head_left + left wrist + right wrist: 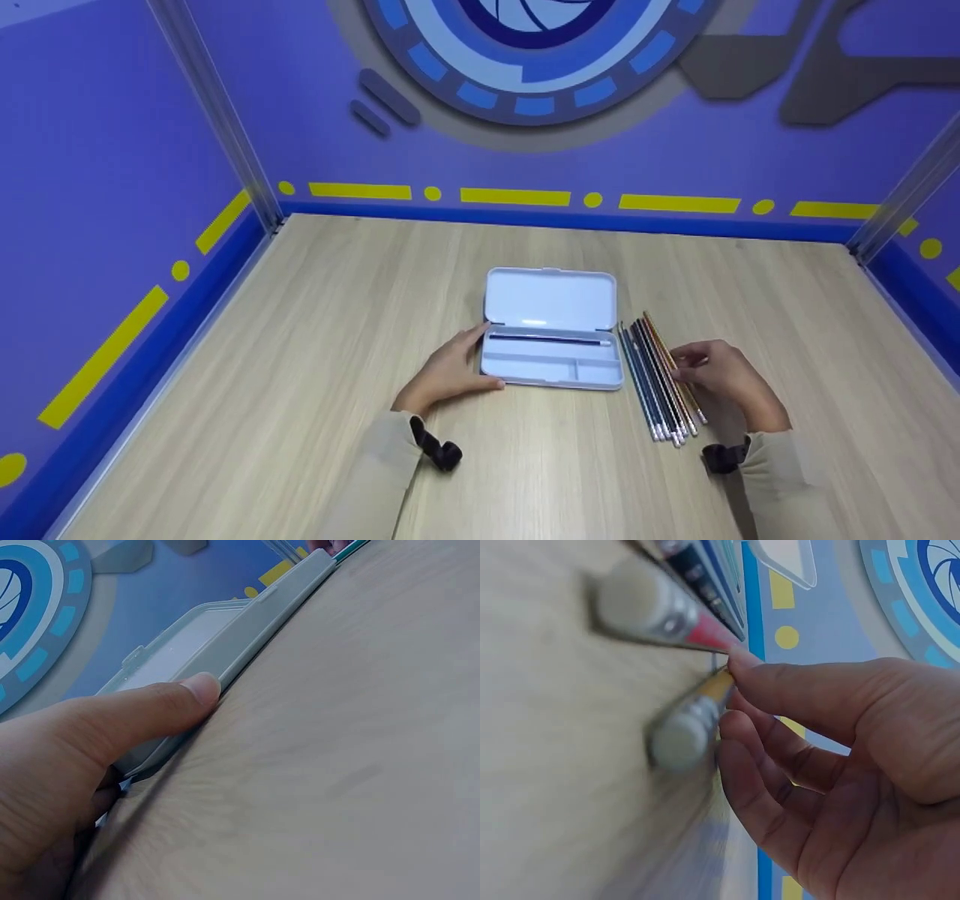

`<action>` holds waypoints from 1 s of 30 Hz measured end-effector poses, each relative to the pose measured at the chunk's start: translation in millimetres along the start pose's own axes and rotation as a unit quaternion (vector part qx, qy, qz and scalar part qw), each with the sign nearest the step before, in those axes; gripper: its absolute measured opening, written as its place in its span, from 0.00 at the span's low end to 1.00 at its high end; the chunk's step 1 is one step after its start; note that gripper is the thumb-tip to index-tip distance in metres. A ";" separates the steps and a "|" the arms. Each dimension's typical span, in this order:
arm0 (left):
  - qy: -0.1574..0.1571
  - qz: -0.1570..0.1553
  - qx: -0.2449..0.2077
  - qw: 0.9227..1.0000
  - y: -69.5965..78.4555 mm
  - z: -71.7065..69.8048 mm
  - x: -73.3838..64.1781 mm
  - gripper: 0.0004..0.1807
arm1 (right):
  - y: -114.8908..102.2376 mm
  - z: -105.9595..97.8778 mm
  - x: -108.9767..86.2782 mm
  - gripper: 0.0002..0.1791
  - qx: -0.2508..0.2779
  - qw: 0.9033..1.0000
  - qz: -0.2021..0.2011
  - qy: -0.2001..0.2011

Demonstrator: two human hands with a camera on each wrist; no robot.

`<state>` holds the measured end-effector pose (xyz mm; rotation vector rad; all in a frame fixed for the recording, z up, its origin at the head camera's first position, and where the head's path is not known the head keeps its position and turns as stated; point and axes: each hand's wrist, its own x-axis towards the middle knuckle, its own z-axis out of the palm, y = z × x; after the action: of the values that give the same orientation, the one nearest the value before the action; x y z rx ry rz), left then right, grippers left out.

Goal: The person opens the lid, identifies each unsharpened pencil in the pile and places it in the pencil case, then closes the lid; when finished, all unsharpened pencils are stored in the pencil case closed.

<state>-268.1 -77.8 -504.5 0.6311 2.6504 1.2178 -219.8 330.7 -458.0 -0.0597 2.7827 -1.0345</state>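
A white pencil case (551,296) lies with its lid up, one dark pencil (547,340) in its long rear compartment. Around the case's left end my left hand (448,371) holds it, thumb along the front edge, fingers toward the hinge; the left wrist view shows the thumb (176,705) against the front wall. Just right of the case, several pencils (656,382) lie side by side, eraser ends toward me. At the right side of this bunch my right hand (724,371) pinches a yellow pencil (718,686) between thumb and fingers, beside a red pencil (709,631).
The wood-grain table (300,315) carries the case and pencils. Blue printed panels (525,165) rise along its back and sides, with metal posts (225,112) at the corners. A black wrist camera (442,452) sits on each cuff.
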 end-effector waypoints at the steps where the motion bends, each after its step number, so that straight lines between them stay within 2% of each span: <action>1: -0.001 -0.002 0.001 1.000 0.3 -0.3 -0.2 0.58 | -0.2 0.5 0.1 0.23 0.000 1.000 0.002 0.002; 12: -0.006 0.002 0.007 1.000 1.1 -2.0 0.5 0.56 | -0.9 2.0 0.8 0.26 0.048 0.998 0.046 -0.003; 30: -0.004 0.003 0.000 1.000 0.6 -1.0 -0.1 0.57 | -8.4 -4.4 3.6 0.21 0.019 0.999 -0.015 0.026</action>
<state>-268.1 -78.2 -503.5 0.6433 2.6432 1.2142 -224.3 326.8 -449.9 -0.0713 2.8151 -1.1113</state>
